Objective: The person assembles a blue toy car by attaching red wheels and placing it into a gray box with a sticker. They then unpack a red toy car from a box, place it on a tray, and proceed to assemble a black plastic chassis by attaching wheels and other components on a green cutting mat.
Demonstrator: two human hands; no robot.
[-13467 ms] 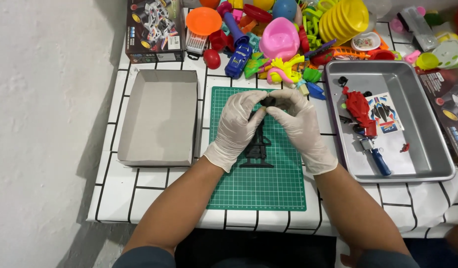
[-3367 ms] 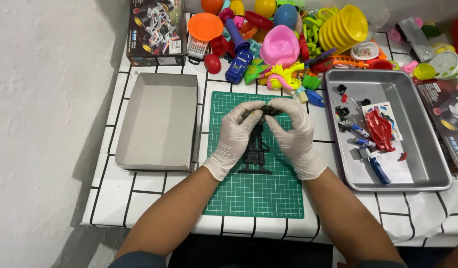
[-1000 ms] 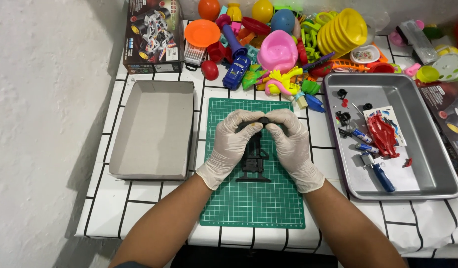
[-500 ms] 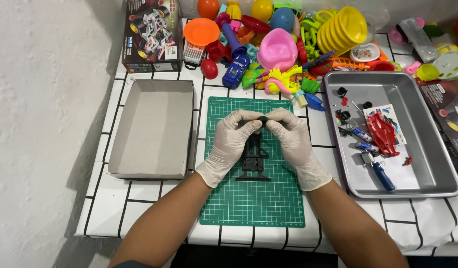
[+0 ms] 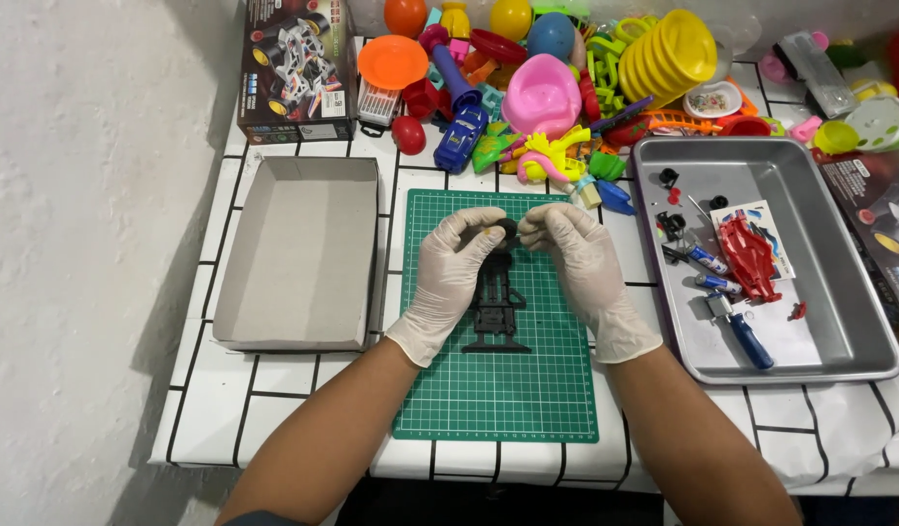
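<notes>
A black toy car chassis (image 5: 495, 310) lies on the green cutting mat (image 5: 498, 399). Both my hands wear white gloves and meet above its far end. My left hand (image 5: 451, 276) pinches a small black wheel (image 5: 504, 230) between thumb and fingers. My right hand (image 5: 578, 268) has its fingertips closed on a thin part right beside that wheel; what it grips is too small to make out.
An empty cardboard box lid (image 5: 299, 253) sits left of the mat. A metal tray (image 5: 829, 292) on the right holds a red car body (image 5: 749, 256), a blue-handled screwdriver (image 5: 741, 331) and small parts. Colourful plastic toys (image 5: 557, 68) and a toy box (image 5: 296, 68) crowd the back.
Over the last second the hands stay together above the chassis, with only slight finger shifts. Earlier, the red car body shifted inside the tray.
</notes>
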